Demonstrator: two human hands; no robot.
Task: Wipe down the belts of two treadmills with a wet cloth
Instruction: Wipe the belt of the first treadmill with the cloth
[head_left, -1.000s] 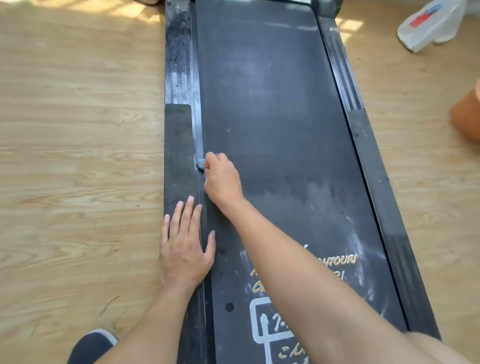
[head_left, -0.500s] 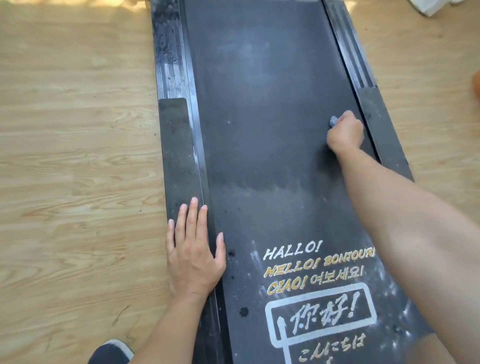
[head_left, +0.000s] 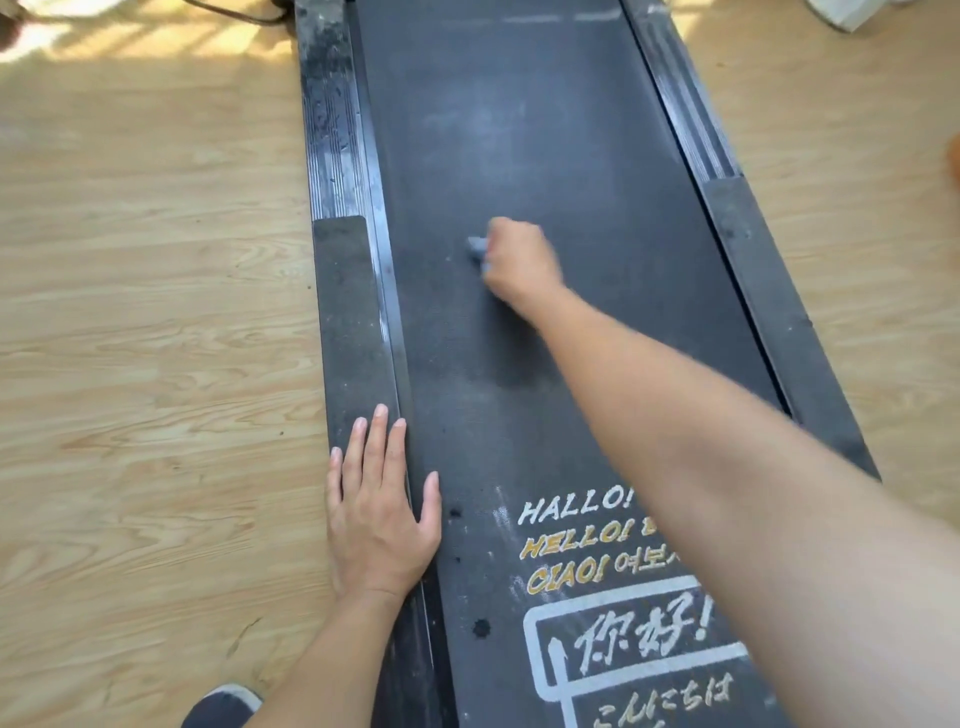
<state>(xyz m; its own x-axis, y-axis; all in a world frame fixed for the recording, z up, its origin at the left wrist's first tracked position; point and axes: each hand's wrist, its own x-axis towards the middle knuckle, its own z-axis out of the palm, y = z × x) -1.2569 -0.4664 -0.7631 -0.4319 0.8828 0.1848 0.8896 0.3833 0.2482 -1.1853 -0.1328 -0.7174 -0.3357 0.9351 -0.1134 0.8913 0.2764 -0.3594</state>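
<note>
Gripping a small wad of pale grey-blue cloth (head_left: 477, 248), the right hand (head_left: 519, 265) holds it down against the dark treadmill belt (head_left: 545, 130), left of the belt's middle line and about halfway along the visible stretch. The fingers are curled round the cloth, so only a scrap of it shows at the left of the fist. The hand is slightly blurred.

The left hand (head_left: 376, 514) lies flat and holds nothing. Its fingers are straight and close together on the near part of the left side rail (head_left: 345, 322), and its thumb is spread out onto the belt's edge.

Far of the cloth the belt looks hazy and pale; near of it the surface is darker. Printed greetings (head_left: 576, 512) in white and yellow sit on the near end of the belt, partly hidden by the right forearm. Wooden floor (head_left: 156, 312) lies on both sides, with a dark shoe (head_left: 223, 706) at the near left.
</note>
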